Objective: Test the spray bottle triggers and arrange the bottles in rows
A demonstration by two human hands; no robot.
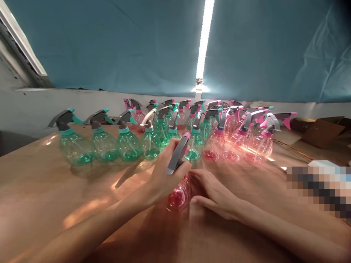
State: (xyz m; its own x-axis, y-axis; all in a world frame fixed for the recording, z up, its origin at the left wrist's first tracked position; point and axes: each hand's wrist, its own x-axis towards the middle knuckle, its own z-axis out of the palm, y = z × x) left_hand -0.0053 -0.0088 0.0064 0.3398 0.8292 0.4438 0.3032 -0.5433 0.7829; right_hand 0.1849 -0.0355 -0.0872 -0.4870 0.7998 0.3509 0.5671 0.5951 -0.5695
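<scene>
A clear pink spray bottle [178,195] stands on the brown table [41,190] right in front of me. Its grey trigger head with a pink nozzle [178,152] points up and away. My left hand [164,171] is closed around the neck and trigger head. My right hand [211,191] rests against the bottle's right side with its fingers curled on the body. Behind them stand rows of the same bottles, green ones [127,142] to the left and pink ones [241,138] to the right.
Brown cardboard pieces [320,131] lie at the far right of the table, with a white object [320,163] and a thin orange cable [296,149] nearer. A teal sheet [109,44] hangs behind the table, split by a bright light strip [204,40].
</scene>
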